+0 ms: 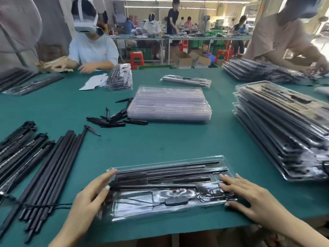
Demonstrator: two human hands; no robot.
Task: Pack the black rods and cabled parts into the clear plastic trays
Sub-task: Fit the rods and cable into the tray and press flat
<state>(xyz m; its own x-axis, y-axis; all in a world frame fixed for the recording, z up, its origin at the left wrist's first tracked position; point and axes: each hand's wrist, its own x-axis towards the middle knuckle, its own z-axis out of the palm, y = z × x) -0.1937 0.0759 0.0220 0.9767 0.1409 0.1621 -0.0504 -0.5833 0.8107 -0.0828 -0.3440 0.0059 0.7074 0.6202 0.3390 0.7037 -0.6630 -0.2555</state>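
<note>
Hands flat on a filled clear tray (pixel 165 207) at the near edge of the green table (pixel 160 143): the left hand (pixel 89 195) presses its left end, the right hand (pixel 249 196) its right end, fingers straight, gripping nothing. Black rods (pixel 169 172) and a cabled part (pixel 176 201) lie inside (lid detail blurred). Loose rods (pixel 53 168) lie to the left, empty trays (pixel 169 104) beyond, packed stacks (pixel 284 132) to the right.
</note>
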